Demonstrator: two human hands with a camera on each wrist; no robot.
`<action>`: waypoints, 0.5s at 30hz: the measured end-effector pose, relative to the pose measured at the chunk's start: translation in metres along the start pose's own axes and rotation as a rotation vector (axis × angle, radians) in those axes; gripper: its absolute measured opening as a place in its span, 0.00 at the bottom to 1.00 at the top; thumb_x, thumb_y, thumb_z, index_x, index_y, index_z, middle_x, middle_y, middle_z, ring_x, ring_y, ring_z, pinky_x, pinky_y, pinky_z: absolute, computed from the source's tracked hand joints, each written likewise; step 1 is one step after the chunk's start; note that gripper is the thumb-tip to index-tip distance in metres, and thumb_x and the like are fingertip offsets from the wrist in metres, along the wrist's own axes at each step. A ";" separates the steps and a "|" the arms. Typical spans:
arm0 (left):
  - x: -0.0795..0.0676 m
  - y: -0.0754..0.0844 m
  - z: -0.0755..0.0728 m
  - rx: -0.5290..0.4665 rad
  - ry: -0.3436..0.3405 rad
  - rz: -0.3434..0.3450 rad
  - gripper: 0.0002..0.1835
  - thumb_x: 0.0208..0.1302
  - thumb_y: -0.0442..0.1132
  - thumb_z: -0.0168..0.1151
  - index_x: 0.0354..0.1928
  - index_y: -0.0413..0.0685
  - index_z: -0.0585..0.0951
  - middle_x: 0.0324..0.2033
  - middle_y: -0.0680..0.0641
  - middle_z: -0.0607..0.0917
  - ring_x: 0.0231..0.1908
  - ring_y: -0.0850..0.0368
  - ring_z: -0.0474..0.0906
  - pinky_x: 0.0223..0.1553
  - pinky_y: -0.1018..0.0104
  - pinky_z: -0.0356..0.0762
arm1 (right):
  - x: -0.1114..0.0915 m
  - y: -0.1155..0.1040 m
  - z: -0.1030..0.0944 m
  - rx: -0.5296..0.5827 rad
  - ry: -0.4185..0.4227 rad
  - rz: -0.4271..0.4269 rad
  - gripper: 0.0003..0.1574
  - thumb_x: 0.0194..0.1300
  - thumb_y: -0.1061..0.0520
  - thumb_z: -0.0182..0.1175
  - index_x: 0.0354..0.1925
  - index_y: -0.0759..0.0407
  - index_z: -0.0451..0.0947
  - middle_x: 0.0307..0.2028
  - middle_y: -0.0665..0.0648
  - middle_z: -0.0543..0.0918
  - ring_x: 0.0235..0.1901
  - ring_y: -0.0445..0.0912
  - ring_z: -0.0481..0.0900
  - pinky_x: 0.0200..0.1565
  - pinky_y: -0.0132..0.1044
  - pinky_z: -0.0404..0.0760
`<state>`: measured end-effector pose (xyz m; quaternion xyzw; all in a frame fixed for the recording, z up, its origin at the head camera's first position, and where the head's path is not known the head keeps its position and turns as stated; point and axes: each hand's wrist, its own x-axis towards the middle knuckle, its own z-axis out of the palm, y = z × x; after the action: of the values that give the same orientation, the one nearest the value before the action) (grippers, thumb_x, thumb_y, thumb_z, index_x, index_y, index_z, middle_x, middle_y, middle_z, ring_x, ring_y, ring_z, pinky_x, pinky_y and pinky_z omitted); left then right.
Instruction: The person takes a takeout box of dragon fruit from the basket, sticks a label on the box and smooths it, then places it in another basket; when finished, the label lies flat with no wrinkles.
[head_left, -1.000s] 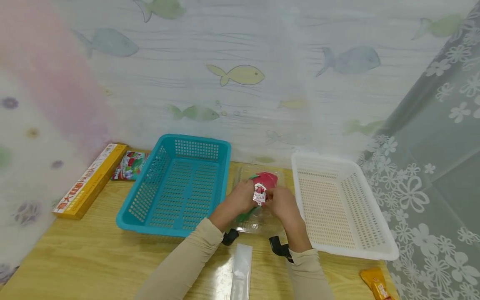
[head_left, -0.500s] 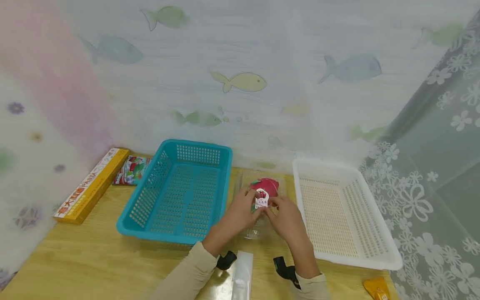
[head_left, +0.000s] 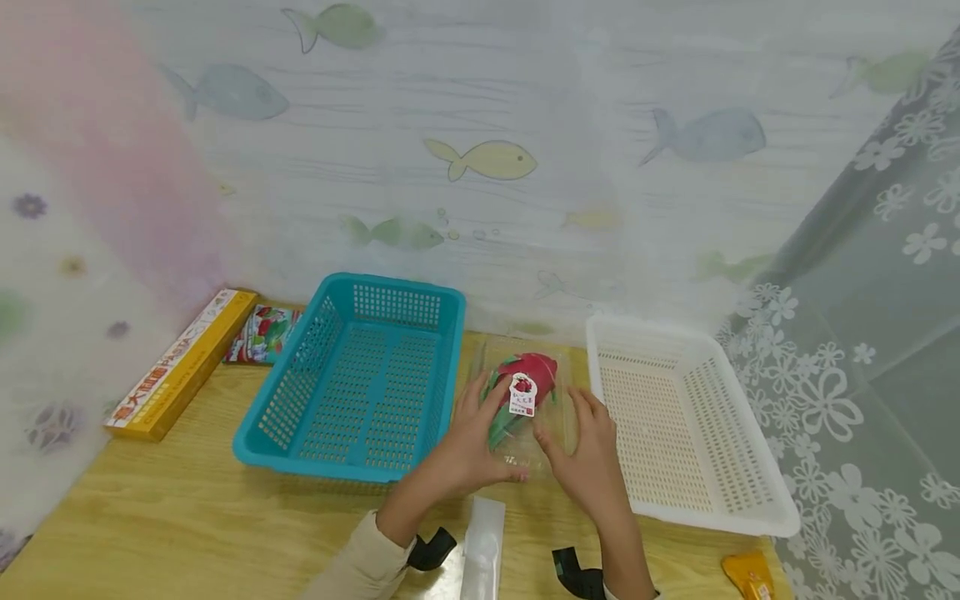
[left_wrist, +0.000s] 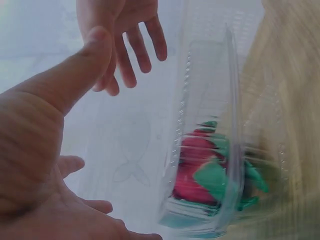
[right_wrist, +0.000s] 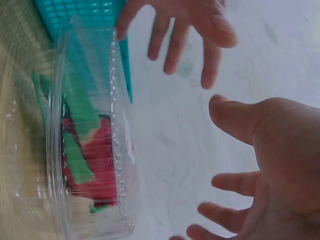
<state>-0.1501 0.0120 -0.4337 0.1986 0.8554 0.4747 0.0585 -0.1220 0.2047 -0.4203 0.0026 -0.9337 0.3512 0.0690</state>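
A clear plastic clamshell box (head_left: 560,354) stands on the table between the two baskets. Inside lies a red dragon fruit (head_left: 542,368) with green scales, also visible through the box wall in both wrist views. On the lid sits a white label (head_left: 522,395) with a red fruit picture and printed characters. My left hand (head_left: 467,446), fingers spread, hovers over the box's near left side. On the right, my right hand (head_left: 592,454) is likewise spread, holding nothing. In the wrist views both hands (left_wrist: 30,145) (right_wrist: 290,150) stand apart from the lid.
A blue basket (head_left: 348,467) stands to the left and a white basket (head_left: 712,518) to the right. Farther left lie a yellow pasta box (head_left: 183,367) and a colourful packet (head_left: 262,333). A clear-white strip (head_left: 482,550) and an orange packet (head_left: 748,575) lie nearer.
Both hands pinched the label over the box earlier. Now the fingers have released it and spread, the hands have drawn apart and nearer me, and the label lies on the lid.
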 end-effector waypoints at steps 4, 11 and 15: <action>-0.004 -0.004 0.005 -0.004 -0.006 -0.023 0.74 0.38 0.55 0.87 0.83 0.64 0.45 0.82 0.41 0.39 0.80 0.33 0.37 0.66 0.30 0.67 | -0.006 0.003 0.002 0.054 -0.070 0.044 0.64 0.64 0.41 0.71 0.82 0.57 0.44 0.81 0.67 0.43 0.78 0.70 0.43 0.64 0.79 0.60; -0.007 -0.006 0.019 0.006 0.067 -0.069 0.76 0.36 0.50 0.89 0.83 0.61 0.44 0.81 0.34 0.38 0.79 0.27 0.32 0.68 0.22 0.54 | -0.010 0.007 0.010 0.086 -0.111 0.101 0.72 0.61 0.41 0.73 0.83 0.56 0.35 0.82 0.66 0.34 0.79 0.71 0.37 0.67 0.78 0.55; -0.007 -0.007 0.028 0.029 0.121 -0.099 0.76 0.34 0.49 0.90 0.83 0.56 0.46 0.81 0.33 0.39 0.78 0.23 0.32 0.68 0.22 0.52 | -0.009 0.009 0.014 0.105 -0.121 0.106 0.75 0.60 0.42 0.74 0.82 0.58 0.32 0.81 0.69 0.33 0.79 0.72 0.36 0.68 0.77 0.53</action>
<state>-0.1378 0.0278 -0.4550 0.1276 0.8729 0.4700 0.0272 -0.1150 0.2015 -0.4380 -0.0221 -0.9154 0.4020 -0.0063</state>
